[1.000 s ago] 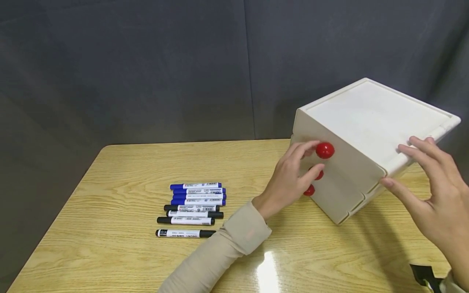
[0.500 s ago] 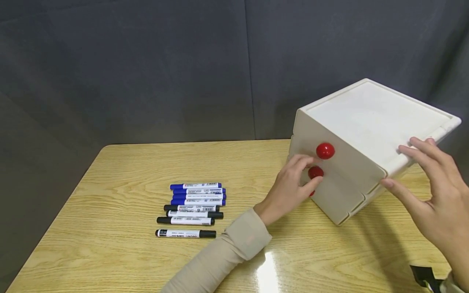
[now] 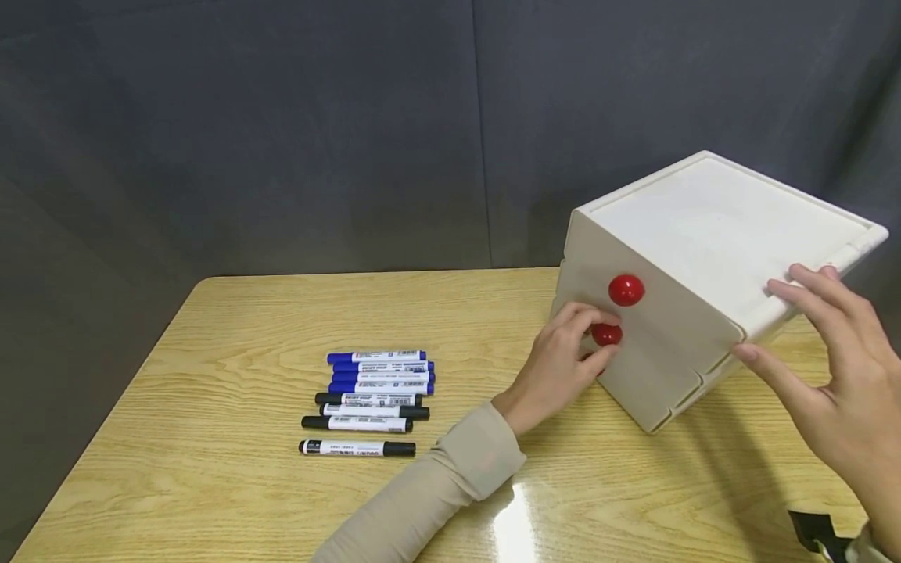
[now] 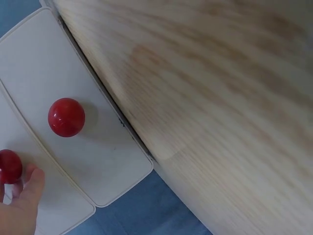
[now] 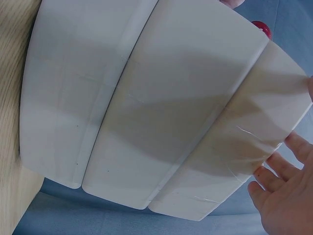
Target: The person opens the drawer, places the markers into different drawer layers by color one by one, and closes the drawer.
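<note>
A white three-tier drawer unit (image 3: 725, 227) with round red knobs stands at the right of the table in the head view. My left hand (image 3: 556, 363) is at its front, thumb and fingers around the middle knob (image 3: 608, 335). Above that hand the top knob (image 3: 626, 290) is uncovered. The left wrist view shows the bottom knob (image 4: 66, 117) untouched, and the middle knob beside my thumb (image 4: 32, 188). Spread along the unit's top near edge, my right hand (image 3: 841, 367) touches it with extended fingers. All drawer fronts look closed.
Blue-capped markers (image 3: 380, 375) and black-capped markers (image 3: 369, 411) lie in a column on the wooden table (image 3: 232, 375), left of my left forearm. A dark curtain (image 3: 338, 141) hangs behind the table. A black strap (image 3: 813, 532) is by my right wrist.
My left hand has moved down from beside the top red knob to the middle one, and its fingers have closed around it. The right hand and drawer unit stay nearly still.
</note>
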Motion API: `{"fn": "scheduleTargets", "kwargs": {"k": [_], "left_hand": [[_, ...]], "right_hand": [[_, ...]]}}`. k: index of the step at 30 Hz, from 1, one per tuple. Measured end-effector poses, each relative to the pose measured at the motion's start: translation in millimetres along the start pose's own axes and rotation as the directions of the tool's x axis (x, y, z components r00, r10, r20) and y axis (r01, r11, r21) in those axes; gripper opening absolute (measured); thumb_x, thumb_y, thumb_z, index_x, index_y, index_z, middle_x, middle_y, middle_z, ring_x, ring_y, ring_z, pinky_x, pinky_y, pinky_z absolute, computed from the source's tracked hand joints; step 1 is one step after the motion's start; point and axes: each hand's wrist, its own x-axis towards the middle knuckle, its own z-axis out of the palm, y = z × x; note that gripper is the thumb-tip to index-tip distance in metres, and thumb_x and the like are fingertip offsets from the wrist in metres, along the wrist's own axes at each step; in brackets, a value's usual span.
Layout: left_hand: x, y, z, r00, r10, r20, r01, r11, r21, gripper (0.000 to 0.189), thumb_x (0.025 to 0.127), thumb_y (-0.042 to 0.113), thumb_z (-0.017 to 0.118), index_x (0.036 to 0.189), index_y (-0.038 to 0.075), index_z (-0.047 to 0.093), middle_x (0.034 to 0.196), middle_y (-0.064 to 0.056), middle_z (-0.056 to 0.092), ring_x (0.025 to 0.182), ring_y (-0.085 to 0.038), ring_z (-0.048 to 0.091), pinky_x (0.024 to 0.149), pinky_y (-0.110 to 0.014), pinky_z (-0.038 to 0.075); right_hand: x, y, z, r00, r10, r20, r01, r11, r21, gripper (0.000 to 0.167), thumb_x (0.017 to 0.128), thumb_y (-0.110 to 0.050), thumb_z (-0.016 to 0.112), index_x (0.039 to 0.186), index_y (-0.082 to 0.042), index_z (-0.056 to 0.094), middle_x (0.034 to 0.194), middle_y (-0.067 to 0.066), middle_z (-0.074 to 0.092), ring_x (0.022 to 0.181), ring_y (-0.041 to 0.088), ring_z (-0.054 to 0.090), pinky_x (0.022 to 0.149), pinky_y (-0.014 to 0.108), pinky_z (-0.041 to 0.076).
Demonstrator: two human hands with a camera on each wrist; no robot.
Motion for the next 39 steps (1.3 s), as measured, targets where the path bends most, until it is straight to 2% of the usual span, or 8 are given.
{"fn": "scheduleTargets", "kwargs": {"k": [6,12,16,21,32,39], "left_hand": [[-1.7,-1.0,-0.2,1.0,0.0,-0.006,0.0,1.0,0.006,0.024,0.094,0.007,0.067,0.118,0.003,0.064,0.118,-0.007,0.059,0.101,-0.008,0.063,0.088,-0.008,0.052],[-4.7,-2.3,-1.6,1.0,0.021,-0.021,-0.021,1.0,0.016,0.023,0.094,0.007,0.067,0.116,0.004,0.065,0.117,-0.006,0.06,0.097,-0.007,0.063,0.084,-0.009,0.053],[-7.5,-2.9,-3.9,0.999,0.038,-0.025,-0.037,0.999,0.039,0.024,0.093,0.008,0.069,0.116,0.005,0.066,0.116,-0.005,0.061,0.094,-0.006,0.062,0.081,-0.007,0.052],[-11.8,-2.9,-8.3,0.999,0.028,-0.025,-0.028,0.999,0.014,0.026,0.092,0.008,0.07,0.118,0.004,0.065,0.116,-0.006,0.062,0.095,-0.009,0.062,0.08,-0.003,0.047],[-21.2,-2.9,-16.8,0.999,0.014,-0.039,-0.016,0.999,-0.041,0.028,0.09,0.003,0.07,0.118,0.001,0.066,0.116,-0.009,0.063,0.096,-0.014,0.066,0.088,-0.008,0.051],[-28.1,-1.7,-22.3,0.998,-0.036,-0.044,0.03,0.993,-0.115,0.026,0.091,0.0,0.069,0.116,-0.001,0.067,0.116,-0.012,0.063,0.103,-0.019,0.065,0.095,-0.011,0.05]], "right_hand": [[-1.0,-1.8,0.2,1.0,0.014,0.002,-0.014,1.0,0.007,0.089,0.081,-0.073,0.058,0.127,0.003,0.063,0.145,0.018,0.053,0.148,0.018,0.034,0.122,0.019,0.022],[0.0,-1.4,-0.8,1.0,0.001,0.003,-0.001,1.0,-0.001,0.09,0.082,-0.073,0.057,0.127,0.004,0.063,0.146,0.014,0.053,0.147,0.021,0.035,0.122,0.02,0.022],[0.5,-0.8,-0.8,1.0,-0.007,-0.001,0.007,1.0,0.0,0.09,0.082,-0.073,0.057,0.127,0.005,0.062,0.145,0.016,0.053,0.147,0.022,0.036,0.123,0.021,0.022],[0.2,-0.2,-0.7,1.0,-0.005,0.003,0.005,1.0,0.001,0.091,0.082,-0.074,0.057,0.127,0.004,0.062,0.147,0.012,0.052,0.147,0.021,0.035,0.122,0.02,0.022],[-0.3,-0.2,0.3,1.0,-0.004,0.009,0.004,1.0,-0.008,0.092,0.082,-0.074,0.055,0.128,0.005,0.061,0.144,0.024,0.052,0.147,0.028,0.035,0.124,0.023,0.021],[-0.1,-0.1,-0.3,1.0,-0.01,0.013,0.01,1.0,-0.014,0.091,0.083,-0.074,0.055,0.128,0.004,0.061,0.145,0.022,0.052,0.147,0.029,0.035,0.123,0.022,0.021]]}}
